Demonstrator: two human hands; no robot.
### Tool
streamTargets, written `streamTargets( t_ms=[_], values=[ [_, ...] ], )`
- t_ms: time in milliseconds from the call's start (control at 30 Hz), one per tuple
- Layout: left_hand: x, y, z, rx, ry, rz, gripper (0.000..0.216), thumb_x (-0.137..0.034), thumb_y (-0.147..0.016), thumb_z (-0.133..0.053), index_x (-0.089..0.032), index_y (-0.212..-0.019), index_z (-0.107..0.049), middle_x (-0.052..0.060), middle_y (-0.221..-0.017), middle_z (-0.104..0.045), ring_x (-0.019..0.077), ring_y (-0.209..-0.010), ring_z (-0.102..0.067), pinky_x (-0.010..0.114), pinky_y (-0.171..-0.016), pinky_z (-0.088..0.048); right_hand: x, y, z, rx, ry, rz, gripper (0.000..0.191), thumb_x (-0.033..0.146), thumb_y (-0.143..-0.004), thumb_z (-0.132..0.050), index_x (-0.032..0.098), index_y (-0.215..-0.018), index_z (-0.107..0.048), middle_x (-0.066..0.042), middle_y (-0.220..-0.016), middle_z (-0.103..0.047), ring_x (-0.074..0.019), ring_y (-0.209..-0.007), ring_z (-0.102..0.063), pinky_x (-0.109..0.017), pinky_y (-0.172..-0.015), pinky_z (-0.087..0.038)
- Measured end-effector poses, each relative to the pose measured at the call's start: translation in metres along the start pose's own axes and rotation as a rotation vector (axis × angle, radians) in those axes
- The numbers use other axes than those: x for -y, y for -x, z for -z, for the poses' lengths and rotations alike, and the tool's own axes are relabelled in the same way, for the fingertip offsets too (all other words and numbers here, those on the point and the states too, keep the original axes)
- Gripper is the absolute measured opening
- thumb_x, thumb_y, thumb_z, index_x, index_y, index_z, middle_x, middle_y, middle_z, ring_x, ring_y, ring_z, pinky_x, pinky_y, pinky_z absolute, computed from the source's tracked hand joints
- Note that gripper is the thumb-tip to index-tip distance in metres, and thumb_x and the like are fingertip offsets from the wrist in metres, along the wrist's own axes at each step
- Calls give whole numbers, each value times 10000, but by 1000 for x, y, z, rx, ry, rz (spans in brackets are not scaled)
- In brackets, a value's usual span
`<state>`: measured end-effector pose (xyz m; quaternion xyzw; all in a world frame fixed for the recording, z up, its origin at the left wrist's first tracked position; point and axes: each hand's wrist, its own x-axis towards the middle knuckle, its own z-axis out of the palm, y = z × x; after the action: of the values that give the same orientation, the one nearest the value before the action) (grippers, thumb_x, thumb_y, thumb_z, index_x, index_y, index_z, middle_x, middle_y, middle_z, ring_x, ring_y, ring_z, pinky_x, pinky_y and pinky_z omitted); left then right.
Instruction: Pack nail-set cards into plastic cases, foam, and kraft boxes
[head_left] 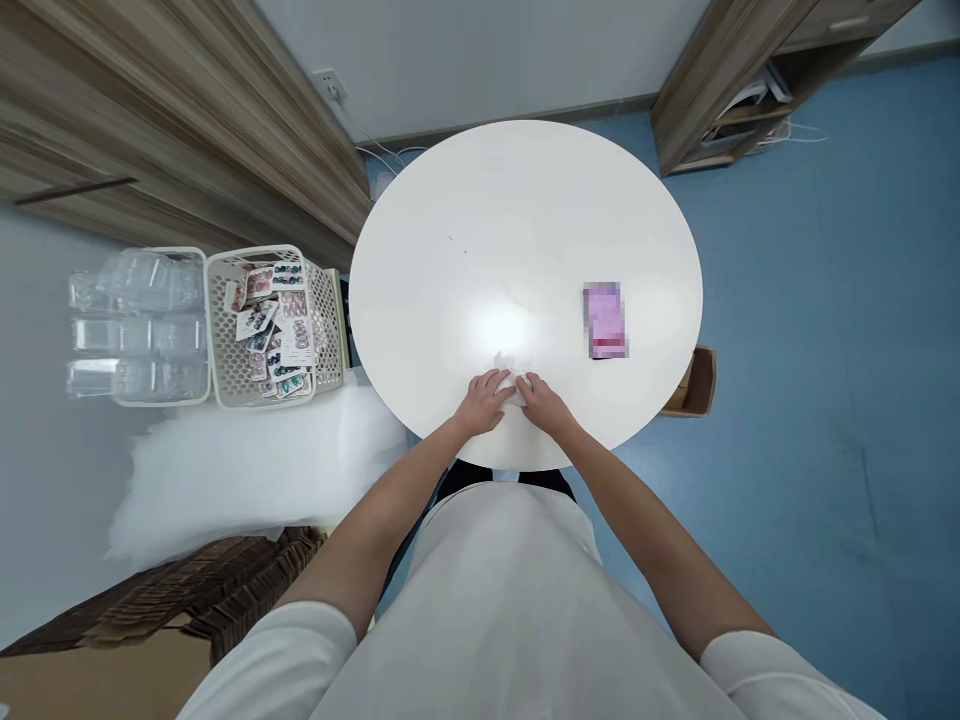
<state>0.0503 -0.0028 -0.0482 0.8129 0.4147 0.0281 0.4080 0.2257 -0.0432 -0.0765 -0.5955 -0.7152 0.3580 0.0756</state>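
Note:
Close to the near edge of the white oval table (525,200), a small crumpled piece of white, see-through wrapping (513,384) lies between my two hands. My left hand (481,403) presses its bent fingers onto the wrapping's left side. From the right, my right hand (544,404) grips the other side with curled fingers. Whether anything is inside the wrapping I cannot tell, since fingers cover much of it. To the right on the table lies a pink-purple rectangular item (606,322), blurred into blocks.
Left of the table, a white basket (324,330) holds several cards of press-on nails (294,335). Beside it are clear plastic boxes (142,325). White wrapping sheets (255,465) and folded brown cardboard (225,590) lie nearer. A brown bin (701,380) stands right of the table.

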Motion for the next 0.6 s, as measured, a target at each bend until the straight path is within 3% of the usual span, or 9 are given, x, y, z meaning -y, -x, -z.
streamTargets(
  t_ms=[200, 400, 600],
  values=[
    [6, 9, 2, 9, 61, -11, 530, -44, -639, -540, -249, -1127, -503, 67, -1301, -441, 257, -1273, -293, 452, -1041, -224, 14, 8, 0, 53, -23, 77, 568, 162, -707, -521, 144, -1256, -374, -162, -1152, -463, -303, -1015, -476, -440, -833, -447],
    [2, 23, 2, -25, 31, 42, 561, -36, -615, -506, -245, -1136, -495, 60, -1278, -472, 248, -1252, -330, 437, -1031, -258, 26, 17, 10, 61, -72, 114, 587, 233, -746, -491, 188, -1292, -280, -135, -1167, -466, -254, -1014, -495, -407, -786, -469],
    [0, 19, 8, -44, 62, 99, 459, -124, -652, -538, -254, -1093, -540, 61, -1274, -440, 258, -1219, -338, 424, -1012, -282, 26, 12, 31, 141, -67, 113, 444, 298, -778, -487, 223, -1209, -411, -117, -1179, -446, -194, -850, -549, -360, -731, -466]
  ],
)
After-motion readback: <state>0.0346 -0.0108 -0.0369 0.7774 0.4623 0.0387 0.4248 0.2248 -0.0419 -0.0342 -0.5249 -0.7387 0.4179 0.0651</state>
